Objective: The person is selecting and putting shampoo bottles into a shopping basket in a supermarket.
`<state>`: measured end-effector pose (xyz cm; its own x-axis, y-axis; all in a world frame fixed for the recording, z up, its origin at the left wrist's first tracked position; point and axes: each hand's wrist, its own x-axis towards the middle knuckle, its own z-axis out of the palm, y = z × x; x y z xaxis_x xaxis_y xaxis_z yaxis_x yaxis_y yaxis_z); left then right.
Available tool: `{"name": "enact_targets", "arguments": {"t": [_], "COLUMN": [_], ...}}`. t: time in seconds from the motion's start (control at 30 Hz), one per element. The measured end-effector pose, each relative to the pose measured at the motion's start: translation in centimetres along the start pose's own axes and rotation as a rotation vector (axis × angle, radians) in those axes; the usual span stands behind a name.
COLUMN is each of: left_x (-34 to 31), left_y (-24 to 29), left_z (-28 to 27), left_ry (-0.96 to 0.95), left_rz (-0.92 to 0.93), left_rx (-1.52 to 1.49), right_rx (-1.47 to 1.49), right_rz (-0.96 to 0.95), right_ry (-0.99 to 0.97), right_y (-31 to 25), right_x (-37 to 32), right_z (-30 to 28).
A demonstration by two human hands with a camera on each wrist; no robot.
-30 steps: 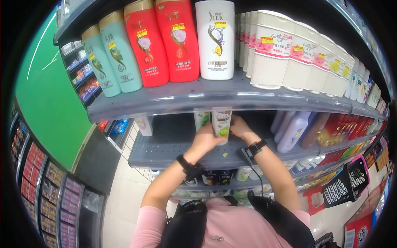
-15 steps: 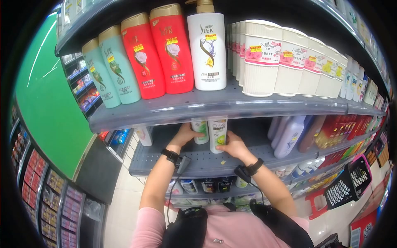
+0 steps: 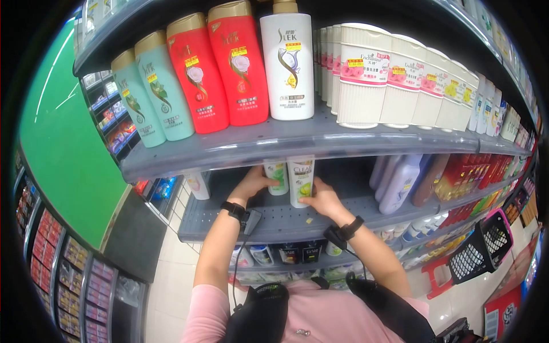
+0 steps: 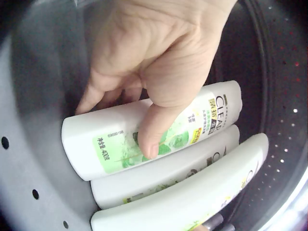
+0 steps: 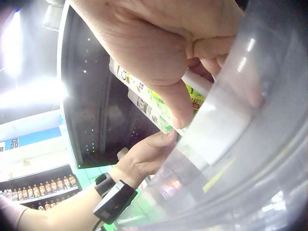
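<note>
Two white CLEAR shampoo bottles stand side by side on the lower shelf. My left hand (image 3: 250,184) grips the left shampoo bottle (image 3: 278,170), its thumb across the green label and the other fingers round the far side. The right shampoo bottle (image 3: 299,174) is held by my right hand (image 3: 325,200), with the thumb on its front near the base. In the left wrist view a third white bottle (image 4: 108,193) lies between these two, largely covered. A clear shelf-edge strip (image 5: 231,125) partly blocks the right wrist view.
Overhead, the upper shelf (image 3: 229,144) juts out with red bottles (image 3: 237,74), a white pump bottle (image 3: 289,68) and cream bottles (image 3: 364,80). Lilac bottles (image 3: 399,186) stand right of my hands; a pink-and-white bottle (image 3: 198,186) is at the left. A black basket (image 3: 472,266) sits at lower right.
My left hand has moved from the front CLEAR bottle to the one on its left. My right hand has come onto the front bottle. Both have stayed nearly still over the last half second.
</note>
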<state>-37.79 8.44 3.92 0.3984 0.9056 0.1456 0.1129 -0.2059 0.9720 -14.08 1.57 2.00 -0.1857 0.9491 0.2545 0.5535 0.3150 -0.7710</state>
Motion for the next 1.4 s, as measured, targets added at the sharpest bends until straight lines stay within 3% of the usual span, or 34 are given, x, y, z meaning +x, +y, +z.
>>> {"name": "enact_targets", "arguments": {"t": [0.13, 0.2, 0.4, 0.47, 0.53, 0.63, 0.8, 0.87, 0.93, 1.03, 1.17, 1.27, 1.4], "left_x": [-0.5, -1.2, -4.0, -5.7, -7.9, -11.4, -15.4, -17.0, -18.9, -21.3, -23.4, -23.5, -22.7], "left_y": [-0.1, 0.4, 1.9, 2.1, 3.1, 5.9, 3.7, 1.7, 0.1, -1.8, -4.5, -2.5, 2.3], "left_z": [0.0, -0.5, -2.4, -2.4, -1.6, 0.6, 2.3, 2.8, 3.4, 4.8, 6.7, 9.6, 15.8], "left_ry": [-0.015, -0.025, 0.097, 0.102, 0.186, 0.293, 0.213, 0.172, 0.103, 0.1, 0.119, 0.144, 0.084], "left_rz": [0.058, -0.129, -0.163, -0.14, 0.014, 0.05, 0.179, 0.166, -0.041, -0.183, -0.18, -0.164, -0.139], "left_rx": [-0.042, 0.109, 0.491, 0.462, 0.441, 0.38, 0.047, -0.055, -0.152, 0.002, -0.05, -0.072, 0.064], "right_rx": [0.0, 0.007, 0.008, 0.022, 0.038, 0.014, -0.027, -0.035, 0.038, 0.185, 0.256, 0.364, 0.432], "right_rz": [-0.007, -0.02, -0.037, -0.035, -0.033, 0.013, 0.053, 0.035, -0.021, -0.029, -0.061, -0.055, 0.038], "right_ry": [0.004, 0.019, 0.043, 0.04, 0.053, 0.031, 0.024, 0.038, 0.066, 0.072, 0.062, 0.017, 0.112], "right_y": [0.0, 0.2, 1.1, 1.0, 0.7, 0.2, -0.1, 0.6, 1.4, 0.5, 1.1, 2.7, 5.7], "right_x": [0.0, -0.1, 0.3, 0.3, 0.4, 0.5, 0.1, -0.3, -1.0, -3.6, -8.6, -13.8, -21.4], "right_z": [0.3, 0.6, 1.0, 1.1, 0.9, 0.3, -0.7, -0.9, -1.0, -1.8, -3.3, -5.7, -11.9]}}
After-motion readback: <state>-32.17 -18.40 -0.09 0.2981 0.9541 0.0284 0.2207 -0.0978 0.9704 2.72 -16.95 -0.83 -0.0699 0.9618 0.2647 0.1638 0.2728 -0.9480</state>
